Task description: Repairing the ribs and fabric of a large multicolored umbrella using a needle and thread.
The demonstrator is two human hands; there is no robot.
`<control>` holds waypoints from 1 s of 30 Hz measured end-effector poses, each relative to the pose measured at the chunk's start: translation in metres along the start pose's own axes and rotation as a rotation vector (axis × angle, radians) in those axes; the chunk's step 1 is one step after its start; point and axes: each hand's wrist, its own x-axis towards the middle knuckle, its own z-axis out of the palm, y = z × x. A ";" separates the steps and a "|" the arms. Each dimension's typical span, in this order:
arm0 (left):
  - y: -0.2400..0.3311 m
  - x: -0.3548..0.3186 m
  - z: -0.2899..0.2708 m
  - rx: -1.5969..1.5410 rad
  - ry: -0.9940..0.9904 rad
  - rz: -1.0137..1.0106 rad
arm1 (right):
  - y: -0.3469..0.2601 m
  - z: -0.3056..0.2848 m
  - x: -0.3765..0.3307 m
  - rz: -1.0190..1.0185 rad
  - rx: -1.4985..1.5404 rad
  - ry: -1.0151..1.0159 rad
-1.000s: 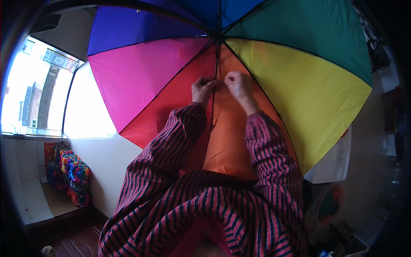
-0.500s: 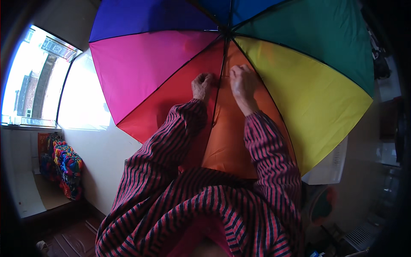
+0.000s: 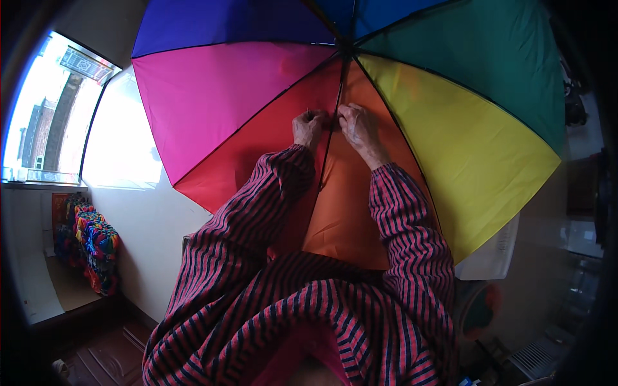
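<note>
A large open umbrella with rainbow-coloured panels spreads before me, its dark ribs meeting at a black hub. My left hand is closed in a pinch over the red panel, left of the rib that parts red from orange. Just across that rib, my right hand pinches over the orange panel, its fingertips close to the rib. Whatever either hand grips is too small to make out.
A pale table lies beneath the umbrella. Multicoloured bundles hang or stand at the lower left, below a bright window. A white box-like container shows under the yellow panel's edge at the right.
My right hand has come down and left, its fingertips nearer the rib and my left hand. The left hand has shifted only slightly. The umbrella stays open in nearly the same place.
</note>
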 end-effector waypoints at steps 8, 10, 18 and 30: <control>0.000 0.006 0.005 0.099 -0.064 -0.041 | -0.006 0.002 -0.001 0.005 -0.018 0.012; -0.004 0.007 0.007 -0.001 0.022 -0.041 | -0.012 0.001 -0.004 0.042 -0.030 0.033; 0.000 0.006 0.009 -0.119 0.033 -0.132 | -0.024 -0.012 -0.005 0.083 -0.016 0.178; 0.007 -0.004 0.012 -0.190 0.050 -0.173 | -0.022 -0.009 -0.003 0.115 -0.003 0.189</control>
